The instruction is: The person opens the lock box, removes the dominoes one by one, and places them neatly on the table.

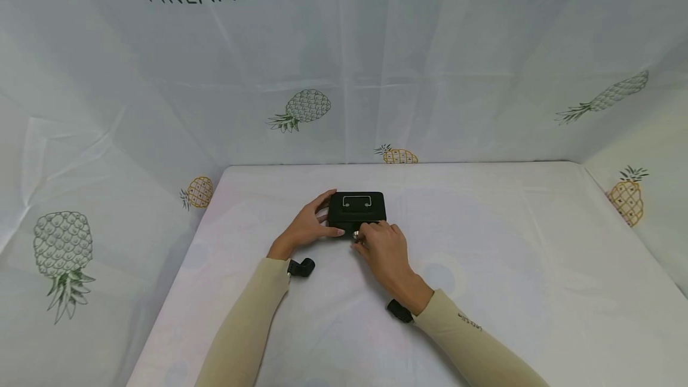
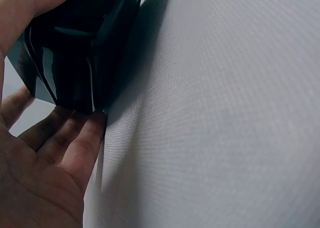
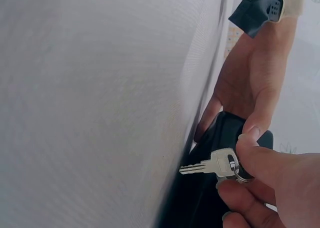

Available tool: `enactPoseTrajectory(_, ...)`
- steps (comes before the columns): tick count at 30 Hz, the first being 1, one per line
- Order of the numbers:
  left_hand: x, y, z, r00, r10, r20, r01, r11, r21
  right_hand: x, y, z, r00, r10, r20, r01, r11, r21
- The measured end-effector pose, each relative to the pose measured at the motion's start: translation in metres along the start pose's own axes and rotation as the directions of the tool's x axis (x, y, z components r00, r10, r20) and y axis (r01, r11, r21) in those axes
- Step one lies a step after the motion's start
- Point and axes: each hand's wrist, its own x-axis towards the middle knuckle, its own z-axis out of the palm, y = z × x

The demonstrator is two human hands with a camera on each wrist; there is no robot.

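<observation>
The box [image 1: 357,215] is a small black case with rounded corners and a glossy shell, a thin wire handle [image 1: 357,196] lying on its lid. It rests on the surface [image 1: 484,255] toward the far edge, over finely ribbed pale cloth. At its front, a flat silvery key [image 3: 216,164] with a notched blade dangles from a round metal ring [image 3: 243,178]. The left hand [image 1: 307,224] spreads around the box's left end, thumb at the front, its grip holding the case. The right hand [image 1: 384,249] has its grip closed, thumb and fingers pinching at the ring. Both arms wear beige sleeves [image 1: 249,321]; small lettering on the right one is hard to read. Behind, a creased whitish curtain [image 1: 457,76] carries pineapple drawings and the word "PINEAPPLE".
</observation>
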Motion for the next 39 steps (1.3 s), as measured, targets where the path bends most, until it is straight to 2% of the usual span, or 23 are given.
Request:
enactPoseTrajectory(17, -0.001, -0.002, 0.001, 1.0, -0.003, -0.008, 0.003, 1.0, 0.019, -0.002, 0.0, 0.002, 0.996, 0.058, 0.06, -0.057, 0.998, -0.03)
enactPoseTrajectory(25, -0.003, -0.002, 0.002, 1.0, -0.001, -0.007, 0.001, 1.0, 0.03, -0.005, 0.002, -0.002, 0.994, 0.044, 0.1, -0.044, 0.999, -0.004)
enactPoseTrajectory(28, -0.005, -0.002, 0.002, 1.0, 0.003, -0.001, -0.003, 0.999, 0.032, -0.009, 0.005, -0.006, 0.996, 0.033, 0.079, -0.036, 0.999, 0.031)
enactPoseTrajectory(36, -0.007, -0.003, 0.003, 1.0, 0.011, -0.001, -0.011, 0.998, 0.066, -0.009, 0.022, -0.021, 0.997, -0.006, -0.075, 0.011, 0.998, 0.069)
enactPoseTrajectory(39, -0.007, -0.005, 0.003, 1.0, 0.016, 0.006, -0.017, 0.998, 0.057, -0.007, 0.033, -0.023, 0.994, 0.001, -0.106, 0.007, 0.997, 0.078)
